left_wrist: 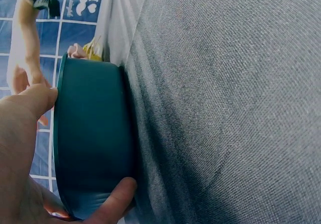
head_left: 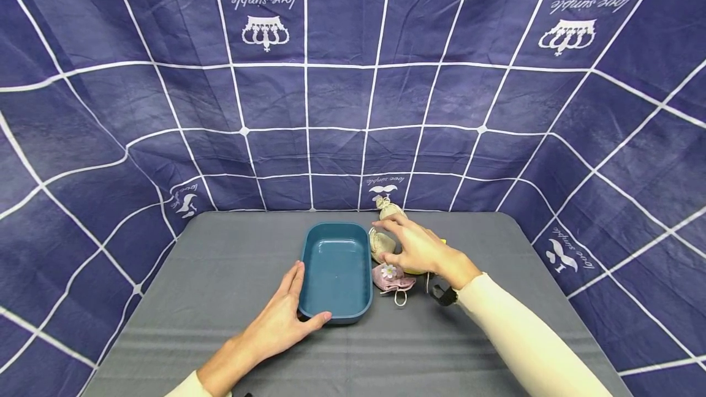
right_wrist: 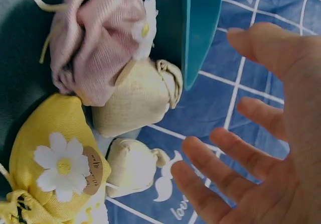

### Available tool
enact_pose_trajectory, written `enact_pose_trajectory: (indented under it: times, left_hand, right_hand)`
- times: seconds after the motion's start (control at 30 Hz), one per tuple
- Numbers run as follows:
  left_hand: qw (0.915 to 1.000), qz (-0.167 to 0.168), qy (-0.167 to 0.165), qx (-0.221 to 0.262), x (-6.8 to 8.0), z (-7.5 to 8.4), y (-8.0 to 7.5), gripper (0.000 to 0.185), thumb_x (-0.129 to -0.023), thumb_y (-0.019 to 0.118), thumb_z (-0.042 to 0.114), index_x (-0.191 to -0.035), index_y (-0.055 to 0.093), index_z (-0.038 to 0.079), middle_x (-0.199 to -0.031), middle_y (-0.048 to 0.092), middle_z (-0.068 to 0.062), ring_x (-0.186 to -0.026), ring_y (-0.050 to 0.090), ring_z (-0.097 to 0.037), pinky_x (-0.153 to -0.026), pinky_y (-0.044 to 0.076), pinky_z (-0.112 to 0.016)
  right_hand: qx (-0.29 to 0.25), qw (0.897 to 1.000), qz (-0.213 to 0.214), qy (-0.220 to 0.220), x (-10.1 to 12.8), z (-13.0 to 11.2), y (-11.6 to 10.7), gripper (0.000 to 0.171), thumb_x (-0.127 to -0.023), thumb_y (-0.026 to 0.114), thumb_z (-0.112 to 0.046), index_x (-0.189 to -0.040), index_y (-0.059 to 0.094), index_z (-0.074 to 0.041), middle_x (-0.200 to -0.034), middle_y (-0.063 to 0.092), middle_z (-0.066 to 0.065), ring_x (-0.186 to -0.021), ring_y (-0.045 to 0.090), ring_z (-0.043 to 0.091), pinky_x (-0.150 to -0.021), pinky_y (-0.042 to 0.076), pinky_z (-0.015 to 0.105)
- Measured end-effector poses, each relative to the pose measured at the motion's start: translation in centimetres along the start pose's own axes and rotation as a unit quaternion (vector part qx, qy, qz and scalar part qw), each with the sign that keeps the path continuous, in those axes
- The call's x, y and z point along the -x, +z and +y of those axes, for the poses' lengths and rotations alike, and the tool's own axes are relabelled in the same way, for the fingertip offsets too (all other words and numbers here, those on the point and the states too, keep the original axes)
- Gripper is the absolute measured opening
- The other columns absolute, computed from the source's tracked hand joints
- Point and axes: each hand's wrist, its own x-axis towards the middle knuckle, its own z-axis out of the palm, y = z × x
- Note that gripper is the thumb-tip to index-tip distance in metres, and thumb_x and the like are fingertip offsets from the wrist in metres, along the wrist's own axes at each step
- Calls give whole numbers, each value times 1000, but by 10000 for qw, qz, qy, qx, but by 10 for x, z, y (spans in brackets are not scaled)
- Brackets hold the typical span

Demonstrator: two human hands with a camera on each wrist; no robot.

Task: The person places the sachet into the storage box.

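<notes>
A deep blue rectangular plastic container (head_left: 337,274) stands on the grey cloth. My left hand (head_left: 281,317) holds its near left corner, thumb at the near rim and fingers along the left wall. My right hand (head_left: 421,247) hovers, fingers spread, over small drawstring pouches right of the container, holding nothing. The right wrist view shows a pink pouch (right_wrist: 100,43) with a white flower, a beige pouch (right_wrist: 135,96) beside it, a smaller-looking beige pouch (right_wrist: 131,168) farther off and a yellow flowered pouch (right_wrist: 57,153). In the head view that hand mostly covers the yellow one.
Grey cloth (head_left: 231,262) covers the table. A blue curtain (head_left: 342,97) with white grid lines rises behind it and along both sides. The container's right wall stands close to the pink and nearer beige pouches.
</notes>
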Motion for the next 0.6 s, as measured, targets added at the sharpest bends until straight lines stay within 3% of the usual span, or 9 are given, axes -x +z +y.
enact_pose_trajectory:
  times: [0.3, 0.43, 0.6]
  left_hand:
    - [10000, 32, -8, -8, 0, -1, 2, 128, -99, 87, 65, -183, 21, -7, -193, 22, -27, -173, 42, -44, -136, 44, -59]
    - [10000, 15, -11, 50, 0, -1, 2, 130, -98, 87, 66, -183, 21, -6, -193, 22, -26, -173, 42, -45, -136, 44, -60]
    - [10000, 35, -17, 40, 0, 0, 1, 130, -98, 87, 67, -183, 21, -6, -192, 23, -26, -173, 43, -44, -136, 44, -59]
  right_hand:
    - [-358, 9975, -596, -140, -28, 21, 10, 81, -96, 94, -33, -168, 63, -12, -161, 65, 23, -149, 65, 39, -126, 56, 60]
    - [-499, 9950, -840, -210, -37, 28, 16, 82, -95, 95, -30, -168, 62, -11, -160, 66, 24, -150, 64, 39, -128, 53, 59]
    - [-548, 9917, -1150, -149, -47, 33, 23, 82, -94, 98, -34, -166, 64, -14, -155, 71, 18, -138, 69, 31, -120, 58, 50]
